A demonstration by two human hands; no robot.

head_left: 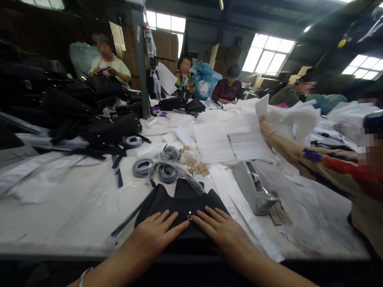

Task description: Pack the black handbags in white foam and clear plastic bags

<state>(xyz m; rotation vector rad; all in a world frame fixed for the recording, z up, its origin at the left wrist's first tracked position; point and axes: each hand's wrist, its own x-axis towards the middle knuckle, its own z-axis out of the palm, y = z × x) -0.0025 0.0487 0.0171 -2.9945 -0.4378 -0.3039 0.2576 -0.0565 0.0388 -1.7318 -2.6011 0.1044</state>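
A black handbag (pixel 182 204) lies at the front edge of the table, a small gold clasp (pixel 189 215) on its flap. My left hand (pixel 156 234) rests flat on the flap to the left of the clasp, fingers stretched out. On the clasp's right side, my right hand (pixel 224 232) presses flat with its fingers spread. Neither hand grips anything. A strap in clear plastic (pixel 190 178) lies across the bag's far edge. Just beyond it are wrapped coiled straps (pixel 167 172) and brown cardboard tags (pixel 197 167).
A grey tape dispenser (pixel 254 187) stands right of the bag. Black bags (pixel 109 129) are piled at the left, near a metal post (pixel 142 60). White foam sheets (pixel 213 138) cover the table's middle. A co-worker's arm (pixel 285 144) reaches in from the right; several people sit farther back.
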